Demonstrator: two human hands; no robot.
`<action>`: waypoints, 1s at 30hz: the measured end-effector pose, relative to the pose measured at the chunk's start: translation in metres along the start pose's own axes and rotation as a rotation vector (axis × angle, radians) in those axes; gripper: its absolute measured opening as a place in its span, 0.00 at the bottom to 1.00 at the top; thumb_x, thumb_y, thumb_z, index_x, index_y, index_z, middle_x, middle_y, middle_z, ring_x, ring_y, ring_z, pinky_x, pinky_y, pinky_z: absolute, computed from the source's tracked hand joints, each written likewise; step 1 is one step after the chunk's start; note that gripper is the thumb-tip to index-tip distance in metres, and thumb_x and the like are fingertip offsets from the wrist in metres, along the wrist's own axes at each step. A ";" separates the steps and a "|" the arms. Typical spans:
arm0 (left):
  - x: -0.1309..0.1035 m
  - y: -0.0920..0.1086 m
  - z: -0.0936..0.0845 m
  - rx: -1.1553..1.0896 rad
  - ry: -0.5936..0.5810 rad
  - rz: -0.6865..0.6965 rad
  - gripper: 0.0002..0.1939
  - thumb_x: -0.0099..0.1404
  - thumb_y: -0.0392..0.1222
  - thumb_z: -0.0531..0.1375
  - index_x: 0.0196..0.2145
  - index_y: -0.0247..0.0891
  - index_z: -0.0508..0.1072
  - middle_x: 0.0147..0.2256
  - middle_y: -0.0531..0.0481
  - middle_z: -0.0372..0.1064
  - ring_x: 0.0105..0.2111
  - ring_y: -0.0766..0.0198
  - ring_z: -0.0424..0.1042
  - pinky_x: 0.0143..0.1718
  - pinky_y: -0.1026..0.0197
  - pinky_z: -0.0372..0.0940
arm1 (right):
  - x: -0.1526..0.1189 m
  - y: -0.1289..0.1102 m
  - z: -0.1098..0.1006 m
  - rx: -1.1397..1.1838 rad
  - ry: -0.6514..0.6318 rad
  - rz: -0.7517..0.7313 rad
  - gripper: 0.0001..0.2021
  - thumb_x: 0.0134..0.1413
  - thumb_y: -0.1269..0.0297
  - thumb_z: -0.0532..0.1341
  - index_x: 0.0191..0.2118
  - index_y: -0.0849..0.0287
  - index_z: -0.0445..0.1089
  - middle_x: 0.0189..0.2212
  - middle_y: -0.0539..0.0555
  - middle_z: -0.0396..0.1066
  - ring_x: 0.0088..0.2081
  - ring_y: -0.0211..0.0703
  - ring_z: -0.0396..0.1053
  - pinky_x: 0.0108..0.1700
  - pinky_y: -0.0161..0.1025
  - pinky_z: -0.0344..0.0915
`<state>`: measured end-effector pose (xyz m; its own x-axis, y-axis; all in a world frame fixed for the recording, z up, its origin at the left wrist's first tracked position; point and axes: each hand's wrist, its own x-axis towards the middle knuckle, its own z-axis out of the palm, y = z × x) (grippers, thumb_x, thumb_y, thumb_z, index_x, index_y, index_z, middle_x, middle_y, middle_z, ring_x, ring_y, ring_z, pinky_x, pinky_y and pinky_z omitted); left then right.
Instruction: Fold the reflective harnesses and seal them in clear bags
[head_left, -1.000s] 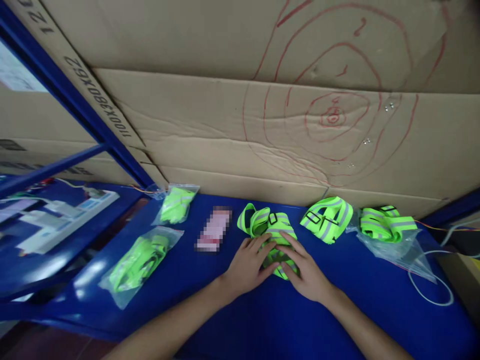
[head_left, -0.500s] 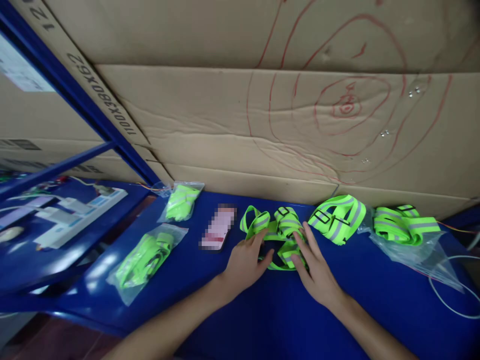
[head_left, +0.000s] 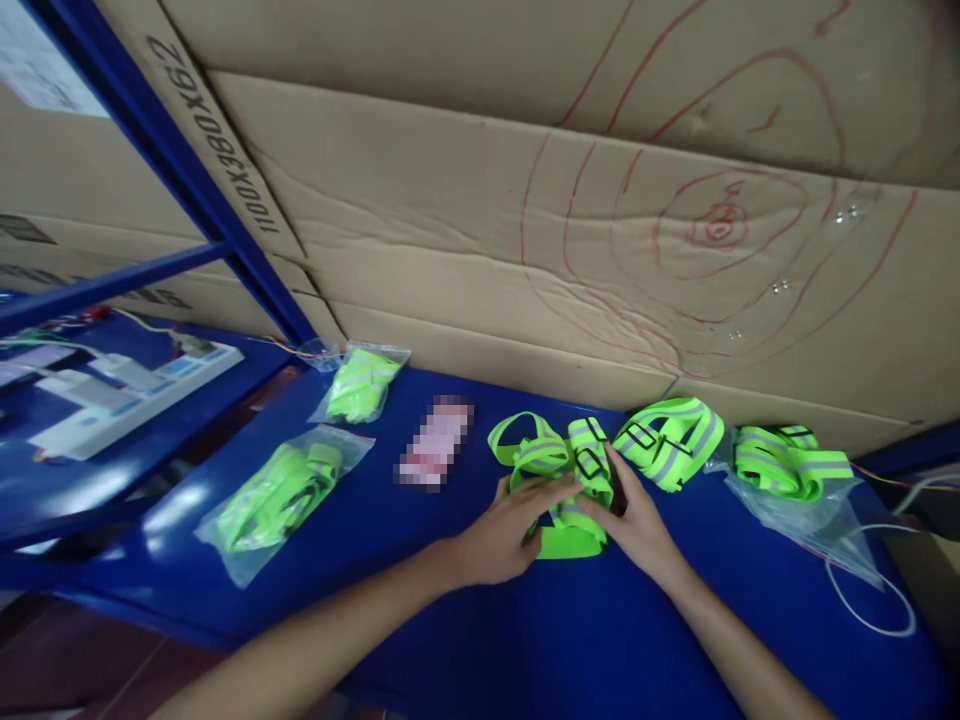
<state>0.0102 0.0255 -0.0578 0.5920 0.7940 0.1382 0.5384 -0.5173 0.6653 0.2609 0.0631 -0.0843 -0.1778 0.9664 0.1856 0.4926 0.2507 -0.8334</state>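
A neon green strap with grey stripes and black buckles (head_left: 536, 452) lies loosely coiled on the blue table (head_left: 450, 640). My left hand (head_left: 499, 535) reaches over its near left part, fingers wrapped on the strap. At its right side my right hand (head_left: 637, 525) has thumb and fingers around the buckle end, gripping it. Just beyond my right hand rests another coiled green strap (head_left: 671, 440). Farther right, a third green strap (head_left: 787, 462) sits on a clear plastic bag (head_left: 832, 525).
Two bagged green straps, one near (head_left: 281, 500) and one far (head_left: 364, 385), lie at left beside a blurred-out phone (head_left: 436, 440). A power strip (head_left: 142, 400) is farther left. Cardboard (head_left: 420, 230) stands behind; a white cable (head_left: 862, 620) loops at right.
The camera view has shifted. My left hand has moved over the strap toward my right hand, and both have closed on it; its buckle part has turned and been pushed together.
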 end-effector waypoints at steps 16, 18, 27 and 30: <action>0.001 0.007 -0.004 0.387 0.377 0.083 0.11 0.78 0.45 0.58 0.53 0.44 0.76 0.49 0.48 0.80 0.51 0.56 0.76 0.64 0.44 0.50 | -0.023 -0.018 -0.021 0.137 -0.041 0.081 0.29 0.56 0.50 0.69 0.59 0.60 0.71 0.44 0.62 0.77 0.47 0.56 0.75 0.51 0.51 0.73; 0.001 0.005 -0.006 0.380 0.318 0.109 0.12 0.79 0.41 0.55 0.54 0.44 0.76 0.50 0.48 0.80 0.51 0.57 0.76 0.64 0.45 0.52 | -0.024 -0.021 -0.023 -0.021 0.128 -0.024 0.40 0.51 0.57 0.72 0.69 0.60 0.62 0.62 0.68 0.68 0.63 0.63 0.66 0.64 0.58 0.65; 0.006 0.000 -0.011 0.317 0.447 -0.084 0.31 0.71 0.42 0.62 0.69 0.41 0.64 0.73 0.31 0.53 0.73 0.34 0.52 0.69 0.30 0.47 | -0.027 -0.031 -0.028 0.051 0.131 -0.032 0.13 0.61 0.54 0.67 0.44 0.57 0.79 0.43 0.58 0.82 0.46 0.55 0.79 0.52 0.50 0.73; 0.008 -0.002 -0.018 0.069 0.358 -0.089 0.31 0.72 0.47 0.62 0.69 0.37 0.63 0.65 0.32 0.66 0.67 0.39 0.66 0.65 0.38 0.62 | -0.024 -0.026 -0.022 0.143 0.110 0.034 0.21 0.66 0.45 0.61 0.42 0.60 0.79 0.36 0.57 0.82 0.37 0.51 0.79 0.41 0.45 0.75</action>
<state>0.0033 0.0383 -0.0447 0.3005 0.8919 0.3379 0.6249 -0.4517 0.6367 0.2713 0.0344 -0.0560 -0.0652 0.9766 0.2049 0.3695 0.2144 -0.9041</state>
